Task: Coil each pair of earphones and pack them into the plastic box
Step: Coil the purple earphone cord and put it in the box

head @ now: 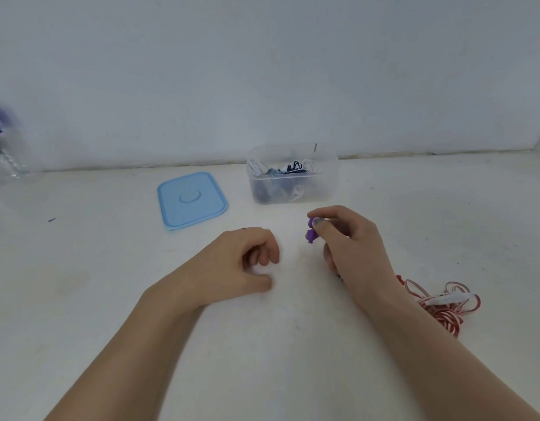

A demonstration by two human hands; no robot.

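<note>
Right hand (350,238) fingers around upright purple earbuds (311,230).

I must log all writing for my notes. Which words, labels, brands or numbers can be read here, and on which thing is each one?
None can be read.
Bottle: blue label, too blurred.
Blue lid: only a raised arc, no letters.
Plastic box: no writing visible.

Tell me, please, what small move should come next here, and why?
Probably carry the purple earphones, pinched in the right hand, forward and drop them into the open plastic box: its blue lid lies aside and other earphones are already inside.
</note>
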